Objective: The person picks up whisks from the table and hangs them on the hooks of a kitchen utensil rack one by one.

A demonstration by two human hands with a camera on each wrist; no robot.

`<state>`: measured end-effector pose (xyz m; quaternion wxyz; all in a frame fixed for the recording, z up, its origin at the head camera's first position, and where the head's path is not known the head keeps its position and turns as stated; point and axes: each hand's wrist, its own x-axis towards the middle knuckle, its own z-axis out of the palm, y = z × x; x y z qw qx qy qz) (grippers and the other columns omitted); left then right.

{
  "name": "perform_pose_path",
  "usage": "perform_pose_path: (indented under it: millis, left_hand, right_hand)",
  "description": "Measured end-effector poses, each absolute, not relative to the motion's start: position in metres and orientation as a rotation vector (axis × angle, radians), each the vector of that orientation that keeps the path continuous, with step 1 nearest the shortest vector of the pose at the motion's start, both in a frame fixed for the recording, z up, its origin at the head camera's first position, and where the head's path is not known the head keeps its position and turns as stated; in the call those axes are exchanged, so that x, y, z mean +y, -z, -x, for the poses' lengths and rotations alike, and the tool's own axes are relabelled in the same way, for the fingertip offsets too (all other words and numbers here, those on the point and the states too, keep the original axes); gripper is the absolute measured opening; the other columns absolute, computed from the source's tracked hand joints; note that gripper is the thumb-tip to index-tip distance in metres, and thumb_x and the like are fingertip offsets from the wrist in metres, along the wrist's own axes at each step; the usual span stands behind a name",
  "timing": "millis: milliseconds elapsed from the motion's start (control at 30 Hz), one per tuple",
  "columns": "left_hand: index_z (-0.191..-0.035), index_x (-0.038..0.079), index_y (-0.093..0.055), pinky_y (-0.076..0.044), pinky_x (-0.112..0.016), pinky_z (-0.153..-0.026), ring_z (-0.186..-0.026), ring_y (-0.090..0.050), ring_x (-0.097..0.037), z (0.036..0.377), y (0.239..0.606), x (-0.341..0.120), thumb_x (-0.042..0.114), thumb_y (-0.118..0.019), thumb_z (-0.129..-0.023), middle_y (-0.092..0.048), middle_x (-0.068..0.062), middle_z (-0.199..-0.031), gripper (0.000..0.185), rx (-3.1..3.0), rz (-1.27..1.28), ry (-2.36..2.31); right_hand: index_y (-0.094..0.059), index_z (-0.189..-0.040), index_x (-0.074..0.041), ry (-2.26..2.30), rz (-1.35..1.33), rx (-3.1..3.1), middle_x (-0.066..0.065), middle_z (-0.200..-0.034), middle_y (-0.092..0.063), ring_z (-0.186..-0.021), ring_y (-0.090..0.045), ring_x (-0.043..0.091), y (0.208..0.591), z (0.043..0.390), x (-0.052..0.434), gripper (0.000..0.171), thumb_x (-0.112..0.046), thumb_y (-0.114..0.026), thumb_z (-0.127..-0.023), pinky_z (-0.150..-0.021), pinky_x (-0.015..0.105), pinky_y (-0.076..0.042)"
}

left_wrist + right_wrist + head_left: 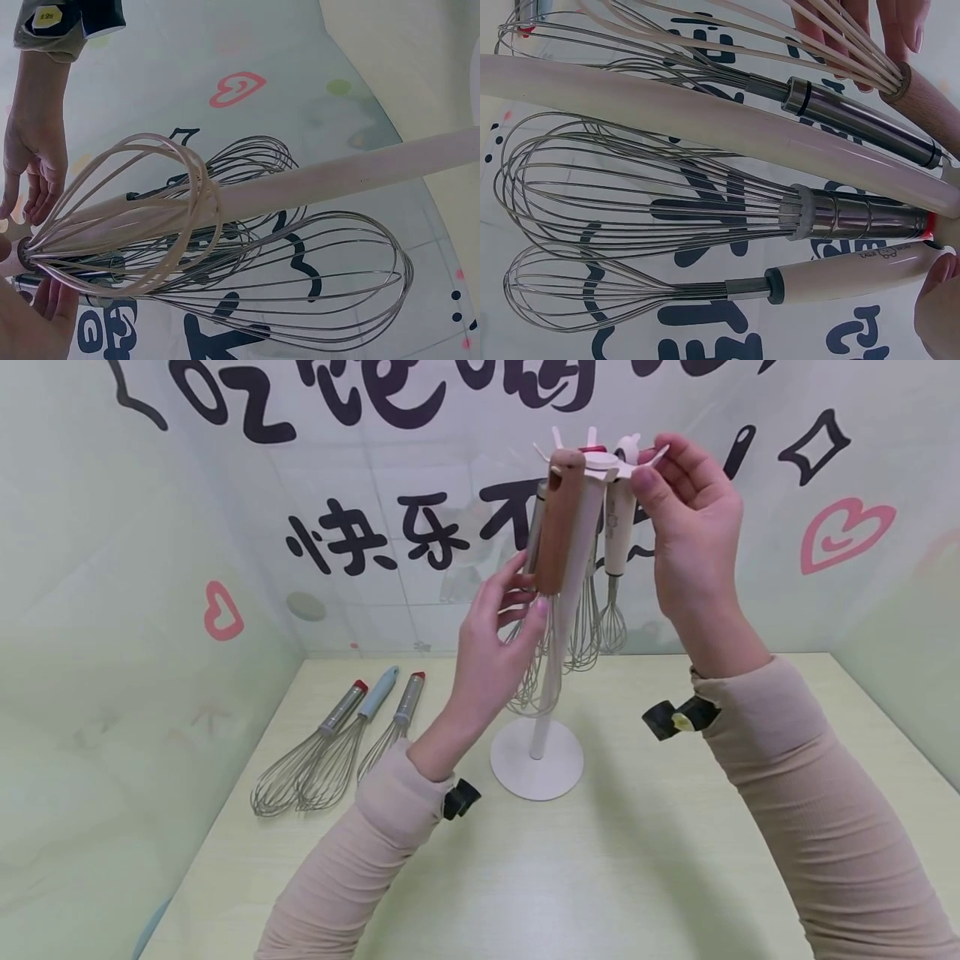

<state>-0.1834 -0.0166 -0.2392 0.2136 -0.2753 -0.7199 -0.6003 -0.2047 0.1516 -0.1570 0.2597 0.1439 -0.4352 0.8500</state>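
Note:
A white utensil stand (540,781) has a round base, a pole and a top ring of hooks. Near its top, my right hand (697,527) pinches one hook (662,454) between thumb and fingers. My left hand (491,639) holds the lower handle of a whisk with a wooden handle (562,527) and pale wires, which hangs upside down at the stand's near side. Around the pole hang a slim steel-handled whisk (862,120), a steel whisk with a red end (870,214) and a white-handled whisk (840,279).
Left of the stand, two steel whisks with red ends (347,702) (410,693) and a blue-handled whisk (378,692) lie on the pale table (600,877). A printed curtain (420,460) with dark characters rises behind the table.

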Motion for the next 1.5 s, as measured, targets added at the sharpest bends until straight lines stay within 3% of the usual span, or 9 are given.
perform_pose_path:
  millis: [933, 1500]
  left_hand:
    - [-0.135, 0.0, -0.048, -0.052, -0.038, -0.097, -0.108, -0.058, -0.028, 0.223, 0.271, -0.058, 0.008, -0.045, -0.097, -0.06, -0.019, -0.118, 0.038, -2.076, 0.377, 1.664]
    - [-0.134, -0.001, -0.048, -0.05, -0.037, -0.101, -0.114, -0.055, -0.031, 0.251, 0.309, -0.091, 0.006, -0.052, -0.092, -0.057, -0.02, -0.122, 0.043, -2.352, 0.122, 1.598]
  right_hand:
    - [-0.061, -0.095, 0.002, -2.302, -0.394, -1.171, 0.011, -0.087, -0.062, -0.086, -0.058, 0.018, 0.155, 0.204, 0.153, 0.019, 0.011, -0.066, -0.08, -0.08, 0.019, -0.054]
    - [-0.062, -0.091, 0.0, -2.271, -0.351, -1.176, 0.01, -0.085, -0.062, -0.081, -0.057, 0.017, 0.155, 0.203, 0.152, 0.018, 0.011, -0.068, -0.078, -0.073, 0.018, -0.054]
